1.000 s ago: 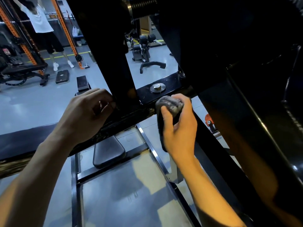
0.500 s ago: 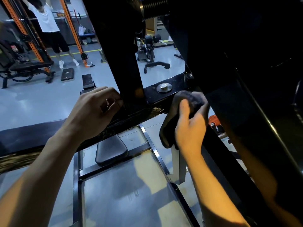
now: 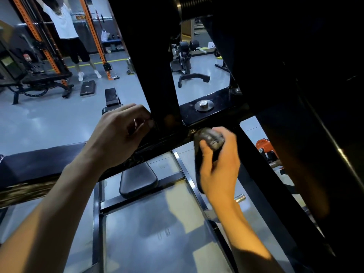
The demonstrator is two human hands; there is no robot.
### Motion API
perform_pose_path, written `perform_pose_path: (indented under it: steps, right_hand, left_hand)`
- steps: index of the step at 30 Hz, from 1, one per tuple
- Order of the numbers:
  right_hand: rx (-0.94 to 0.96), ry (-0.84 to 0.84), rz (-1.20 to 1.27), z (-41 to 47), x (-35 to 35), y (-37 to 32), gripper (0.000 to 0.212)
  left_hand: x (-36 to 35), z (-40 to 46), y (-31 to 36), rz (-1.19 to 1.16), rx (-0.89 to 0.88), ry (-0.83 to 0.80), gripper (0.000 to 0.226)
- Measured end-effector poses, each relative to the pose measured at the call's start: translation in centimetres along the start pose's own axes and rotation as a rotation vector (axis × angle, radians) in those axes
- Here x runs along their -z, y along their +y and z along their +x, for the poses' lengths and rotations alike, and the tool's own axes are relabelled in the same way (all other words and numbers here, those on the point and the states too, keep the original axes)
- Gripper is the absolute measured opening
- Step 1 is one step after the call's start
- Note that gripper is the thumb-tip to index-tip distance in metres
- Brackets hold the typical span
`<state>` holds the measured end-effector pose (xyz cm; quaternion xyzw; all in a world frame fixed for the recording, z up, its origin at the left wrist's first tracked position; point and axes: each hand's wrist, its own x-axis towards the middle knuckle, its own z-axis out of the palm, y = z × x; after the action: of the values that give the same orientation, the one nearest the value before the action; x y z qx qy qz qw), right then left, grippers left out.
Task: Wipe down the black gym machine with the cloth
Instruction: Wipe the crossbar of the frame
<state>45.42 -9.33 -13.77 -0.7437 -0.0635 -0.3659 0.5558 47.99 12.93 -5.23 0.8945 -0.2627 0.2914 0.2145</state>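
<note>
Machine (image 3: 163, 79), black frame, fills middle and right of view; upright post meets slanted crossbar (image 3: 208, 115) near centre. Grey floor (image 3: 49, 123) behind. Person (image 3: 67, 30) in white shirt hangs at orange rack (image 3: 94, 36), far left. Black pad (image 3: 137, 180) sits below crossbar. Left hand (image 3: 120, 134) curls on crossbar, fingers touching foot of post. Right hand (image 3: 218, 166) grasps dark cloth (image 3: 210, 138), bunched end pressed against crossbar underside, just beside post. Bolt (image 3: 203, 104) on crossbar above cloth.
</note>
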Motion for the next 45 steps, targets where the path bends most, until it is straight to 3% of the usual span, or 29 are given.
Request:
perform_pose_path:
  steps: [3,5,11,15,17,22,27,29,33,38,40,45]
  right_hand:
    - [-0.141,0.106,0.06,2.2,0.6,0.1,0.03]
    - [-0.094,0.145,0.031,1.5,0.0,-0.6,0.03]
    - [0.067,-0.109,0.071,-1.8,-1.2,-1.5,0.026]
    - [-0.169,0.078,0.05,2.2,0.7,-0.3,0.032]
    - [-0.156,0.131,0.031,1.8,0.1,-0.8,0.033]
    - [-0.006,-0.062,-0.055,-1.2,-0.4,-1.4,0.019]
    - [-0.23,0.011,-0.068,3.1,1.9,-0.7,0.035]
    - [-0.127,0.026,-0.104,1.9,1.1,-1.4,0.025]
    - [0.072,-0.148,-0.114,-1.5,-0.3,-1.4,0.021]
    - [-0.12,0.024,-0.055,2.5,1.1,-0.6,0.024]
    - [-0.061,0.069,-0.076,1.7,0.2,-1.4,0.026]
    - [0.176,-0.171,-0.112,-0.6,-0.6,-1.7,0.02]
  left_hand:
    - [-0.1,0.1,0.1,-0.003,0.009,0.012,0.023]
    - [-0.1,0.1,0.2,0.001,0.014,0.016,0.019]
    - [0.1,-0.1,0.3,-0.011,0.019,0.008,0.021]
    - [0.1,0.0,0.3,-0.005,0.016,0.01,0.022]
    - [0.1,0.0,0.3,-0.004,0.016,0.006,0.021]
    - [0.2,0.0,0.2,0.002,0.014,0.014,0.015]
    - [0.1,0.0,0.4,0.01,0.02,0.01,0.005]
    - [0.1,0.0,0.4,-0.003,0.024,0.007,0.004]
    - [0.0,0.0,0.3,-0.003,0.021,0.01,0.004]
    - [0.0,0.0,0.3,-0.011,0.018,0.018,0.01]
    - [0.0,0.0,0.3,-0.016,0.025,0.015,0.018]
    - [0.0,-0.2,0.0,-0.014,0.025,0.003,0.013]
